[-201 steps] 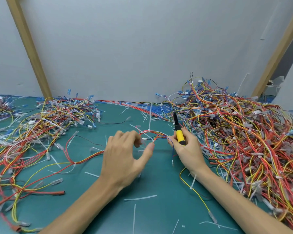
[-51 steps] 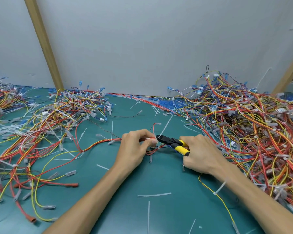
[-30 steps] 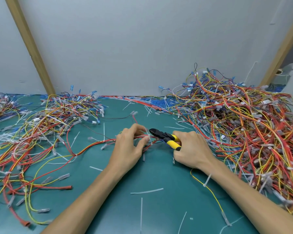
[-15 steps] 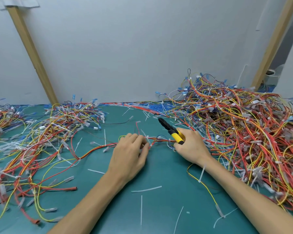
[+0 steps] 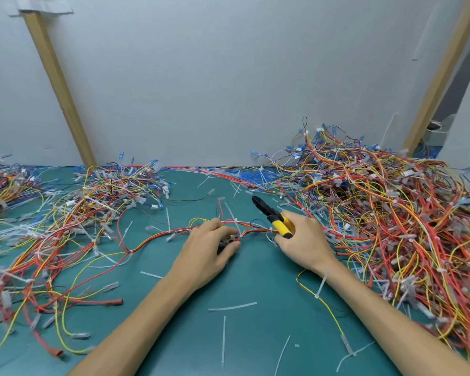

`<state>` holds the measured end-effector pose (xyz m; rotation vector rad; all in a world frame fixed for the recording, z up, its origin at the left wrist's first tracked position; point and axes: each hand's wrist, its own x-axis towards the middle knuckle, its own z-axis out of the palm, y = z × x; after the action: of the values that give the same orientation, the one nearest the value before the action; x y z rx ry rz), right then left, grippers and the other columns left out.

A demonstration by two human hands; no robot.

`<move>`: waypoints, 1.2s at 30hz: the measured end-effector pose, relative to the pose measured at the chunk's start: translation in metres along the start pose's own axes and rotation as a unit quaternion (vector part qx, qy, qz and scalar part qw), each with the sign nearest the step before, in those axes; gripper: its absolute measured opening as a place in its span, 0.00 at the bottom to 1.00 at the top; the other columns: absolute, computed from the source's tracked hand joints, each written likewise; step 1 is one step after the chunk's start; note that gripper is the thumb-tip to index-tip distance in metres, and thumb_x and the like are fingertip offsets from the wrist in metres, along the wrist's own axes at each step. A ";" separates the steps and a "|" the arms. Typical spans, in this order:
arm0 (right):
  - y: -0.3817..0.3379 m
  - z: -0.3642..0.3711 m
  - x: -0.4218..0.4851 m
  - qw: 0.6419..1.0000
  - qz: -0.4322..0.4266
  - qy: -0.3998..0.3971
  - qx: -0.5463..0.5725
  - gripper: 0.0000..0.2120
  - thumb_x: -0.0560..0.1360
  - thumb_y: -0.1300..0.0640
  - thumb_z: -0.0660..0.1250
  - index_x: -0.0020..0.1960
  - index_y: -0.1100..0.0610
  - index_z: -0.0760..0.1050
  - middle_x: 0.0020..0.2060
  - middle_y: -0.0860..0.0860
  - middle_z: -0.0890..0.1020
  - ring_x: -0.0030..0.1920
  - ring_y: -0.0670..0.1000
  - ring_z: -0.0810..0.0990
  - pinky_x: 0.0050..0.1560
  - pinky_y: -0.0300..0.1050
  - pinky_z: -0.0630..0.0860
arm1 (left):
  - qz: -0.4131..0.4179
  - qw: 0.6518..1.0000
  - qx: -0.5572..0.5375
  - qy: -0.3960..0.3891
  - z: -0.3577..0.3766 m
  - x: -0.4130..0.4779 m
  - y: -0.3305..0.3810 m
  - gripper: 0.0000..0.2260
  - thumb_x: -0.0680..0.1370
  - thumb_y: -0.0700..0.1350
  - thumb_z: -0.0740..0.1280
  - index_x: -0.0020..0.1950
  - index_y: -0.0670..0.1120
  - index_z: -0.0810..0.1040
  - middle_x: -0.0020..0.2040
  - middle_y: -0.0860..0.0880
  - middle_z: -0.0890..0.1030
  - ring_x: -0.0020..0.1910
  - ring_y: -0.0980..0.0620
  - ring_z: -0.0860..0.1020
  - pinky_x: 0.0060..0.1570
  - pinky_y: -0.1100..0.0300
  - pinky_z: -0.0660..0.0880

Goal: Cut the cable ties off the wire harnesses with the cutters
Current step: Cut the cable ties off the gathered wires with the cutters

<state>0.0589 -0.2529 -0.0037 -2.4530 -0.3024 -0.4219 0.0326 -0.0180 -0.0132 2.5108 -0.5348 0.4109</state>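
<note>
A red and orange wire harness [image 5: 158,236] lies across the middle of the green mat, running from the left pile to my hands. My left hand [image 5: 209,251] grips the harness where a white cable tie [image 5: 235,222] sticks up from it. My right hand [image 5: 301,240] grips the yellow-handled cutters [image 5: 272,215], and its lower fingers also hold the harness. The cutters' black jaws point up and to the far left, lifted away from the harness.
A large heap of harnesses [image 5: 385,213] fills the right side. A flatter tangle [image 5: 73,213] spreads over the left. Several cut white tie strips [image 5: 232,307] lie on the green mat [image 5: 255,280] in front of me. A grey wall with two wooden posts stands behind.
The cutters' jaws were at the harness between my hands; my right hand has swung them up and away to the far side. My left hand shifted its grip along the harness.
</note>
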 end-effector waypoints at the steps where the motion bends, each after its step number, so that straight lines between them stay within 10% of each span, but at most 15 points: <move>1: 0.000 0.001 -0.001 1.000 -0.002 0.005 -0.001 0.13 0.68 0.56 0.70 0.35 0.52 0.65 0.26 0.49 0.70 0.30 0.52 0.68 0.31 0.51 0.66 | 0.000 1.000 0.000 0.001 0.000 0.000 0.000 0.11 0.80 0.51 0.67 0.59 0.50 0.82 0.53 0.52 0.77 0.55 0.50 0.76 0.60 0.50 0.72; 19: 0.001 0.001 0.003 0.992 -0.043 -0.014 0.121 0.16 0.72 0.42 0.71 0.39 0.53 0.72 0.28 0.49 0.71 0.30 0.48 0.69 0.34 0.48 0.65 | 0.128 0.977 -0.011 0.172 -0.003 -0.002 0.010 0.10 0.77 0.56 0.70 0.46 0.51 0.83 0.58 0.54 0.75 0.60 0.52 0.72 0.58 0.57 0.65; 27: 0.007 -0.003 0.010 0.955 0.012 -0.074 0.286 0.20 0.71 0.46 0.73 0.41 0.62 0.73 0.30 0.47 0.72 0.33 0.48 0.70 0.37 0.41 0.66 | 0.128 0.985 -0.108 0.031 -0.003 -0.011 0.021 0.19 0.70 0.40 0.71 0.59 0.57 0.78 0.72 0.60 0.68 0.70 0.55 0.70 0.67 0.57 0.67; 36: 0.002 -0.010 0.009 0.915 0.064 -0.082 0.391 0.16 0.65 0.41 0.74 0.39 0.52 0.77 0.38 0.56 0.73 0.41 0.54 0.68 0.43 0.48 0.63 | 0.112 0.938 -0.324 -0.058 -0.004 -0.023 0.044 0.27 0.80 0.67 0.54 0.69 0.50 0.69 0.71 0.55 0.74 0.74 0.50 0.69 0.69 0.51 0.66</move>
<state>0.0660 -0.2595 0.0061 -1.7019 -0.3039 -0.0126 -0.0086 -0.0435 0.0004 1.8485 -0.8505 0.1308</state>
